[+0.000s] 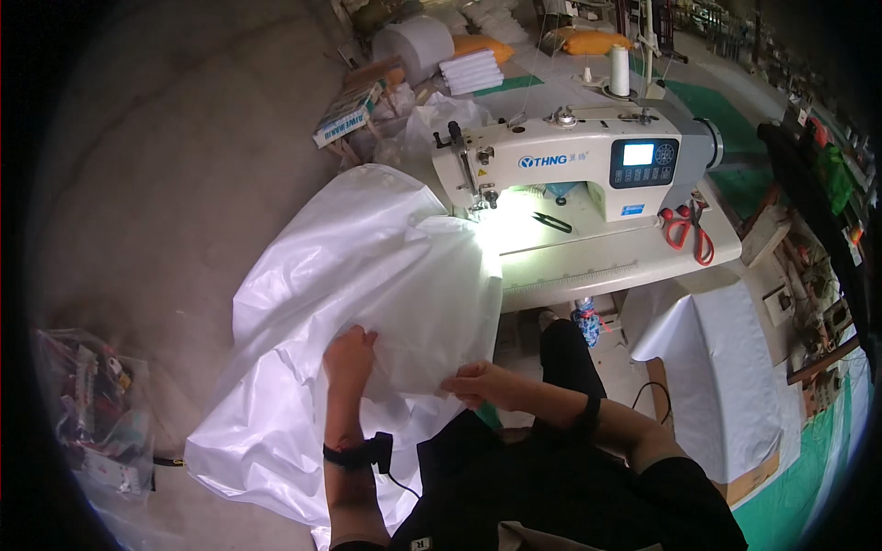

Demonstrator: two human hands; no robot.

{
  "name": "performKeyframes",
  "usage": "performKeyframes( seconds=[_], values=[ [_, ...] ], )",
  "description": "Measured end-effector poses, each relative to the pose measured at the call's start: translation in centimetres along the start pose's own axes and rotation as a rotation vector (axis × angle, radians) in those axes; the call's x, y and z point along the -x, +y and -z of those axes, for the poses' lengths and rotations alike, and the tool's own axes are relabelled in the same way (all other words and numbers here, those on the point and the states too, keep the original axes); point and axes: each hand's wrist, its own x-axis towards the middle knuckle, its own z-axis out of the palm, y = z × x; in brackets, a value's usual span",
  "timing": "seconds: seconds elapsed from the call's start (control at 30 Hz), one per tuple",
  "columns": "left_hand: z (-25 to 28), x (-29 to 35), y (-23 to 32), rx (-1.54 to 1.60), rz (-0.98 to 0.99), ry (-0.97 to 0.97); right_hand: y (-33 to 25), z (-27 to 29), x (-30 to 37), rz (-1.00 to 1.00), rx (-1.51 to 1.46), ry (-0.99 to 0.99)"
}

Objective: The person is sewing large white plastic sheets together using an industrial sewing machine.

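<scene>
At the far left, on the floor, lies a clear plastic bag (96, 418) of small parts, well apart from the work. Next comes the white sheet (303, 266), spread in loose folds from the person's lap up to the lit needle end of the sewing machine; glare hides whether it lies under the foot. The left hand (350, 356) pinches the sheet near its middle, forearm rising almost straight from the lower edge, fingers curled inward. Farther right, the right hand (470, 384) grips the sheet by its near edge between thumb and fingers, elbow bent out and forearm slanting across from the right. To handle this slick sheet well, I would keep both pinches light and level, ease out creases between them, and leave slack toward the sewing machine (551, 151). Black tweezers (552, 221) and red-handled scissors (687, 234) rest farther right on the table (643, 250), clear of the sheet.
</scene>
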Motion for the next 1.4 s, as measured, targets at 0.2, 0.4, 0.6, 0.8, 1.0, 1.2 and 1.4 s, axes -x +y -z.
performKeyframes(
  seconds=[0.2,0.4,0.6,0.8,1.0,1.2,1.4],
  values=[
    [-1.3,4.0,7.6,0.079,-0.394,0.419,1.9,-0.2,-0.3,-0.065,0.429,0.05],
    [-0.7,5.3,9.5,0.117,-0.361,0.041,2.5,-1.1,0.3,0.119,0.84,-0.21],
    [-1.5,5.8,6.8,0.486,-0.232,-0.265,2.1,0.9,2.1,-0.341,0.744,-0.196],
    [-3.1,6.9,7.8,0.4,-0.222,-0.018,4.1,1.4,3.4,-0.362,0.705,-0.465],
    [-5.2,7.1,7.4,0.044,-0.207,0.135,2.9,0.6,3.9,-0.318,0.66,0.02],
    [-4.0,7.0,6.5,0.383,-0.124,0.216,-1.8,1.3,0.1,0.031,0.52,0.557],
    [-4.0,7.6,6.6,0.508,-0.202,0.203,-0.3,2.8,-3.1,-0.053,0.957,0.499]
  ],
)
